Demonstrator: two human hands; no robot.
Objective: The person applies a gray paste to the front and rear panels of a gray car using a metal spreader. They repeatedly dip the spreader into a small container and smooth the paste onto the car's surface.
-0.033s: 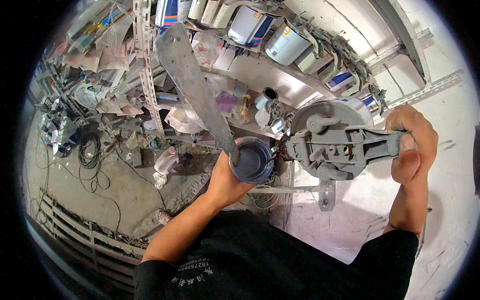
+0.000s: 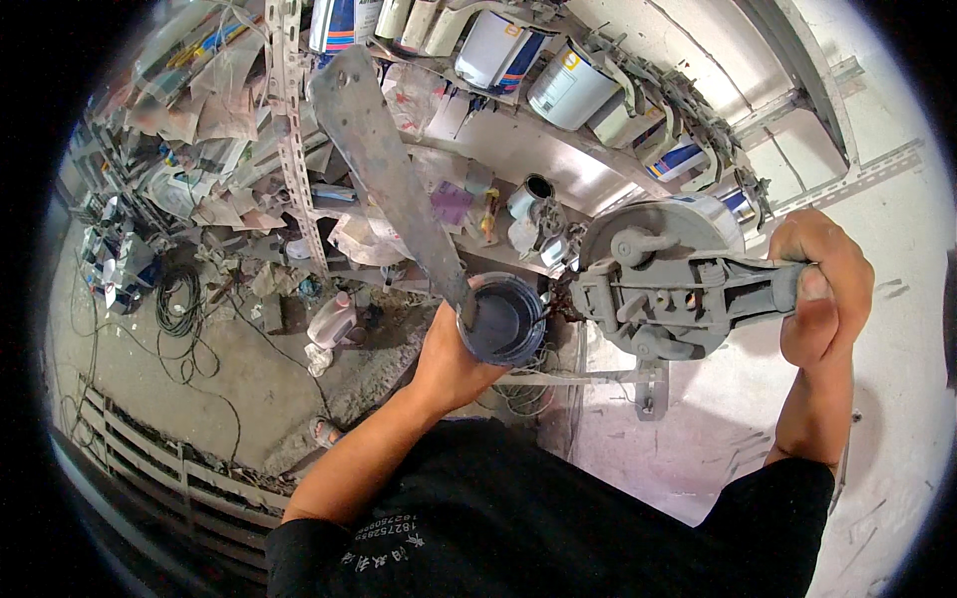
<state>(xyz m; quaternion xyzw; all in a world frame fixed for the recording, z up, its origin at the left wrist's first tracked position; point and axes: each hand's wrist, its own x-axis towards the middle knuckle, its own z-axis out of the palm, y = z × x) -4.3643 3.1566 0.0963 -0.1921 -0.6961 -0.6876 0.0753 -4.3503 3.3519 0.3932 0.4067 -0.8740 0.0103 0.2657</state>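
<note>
My left hand [image 2: 451, 364] is closed around a cup [image 2: 523, 344] with dark grey liquid in it. A long flat metal stirring stick [image 2: 389, 169] stands tilted in the cup, leaning away to the upper left. On the right, my right hand [image 2: 822, 289] grips the handle of a grey paint-can mixing lid [image 2: 663, 294], with its thumb on the handle's end. The lid sits on a tipped paint can [image 2: 716, 219], whose body is mostly hidden behind it. The lid's dark, crusted spout end [image 2: 563, 299] is just right of the cup rim. I cannot tell whether paint is flowing.
Several paint cans with mixing lids line an upper shelf [image 2: 573, 120]. Below stands a small open can [image 2: 528, 196]. A perforated metal post [image 2: 289, 149] rises on the left. A plastic jug [image 2: 332, 319], a coiled cable [image 2: 179, 304] and a slatted grate [image 2: 179, 473] are lower left.
</note>
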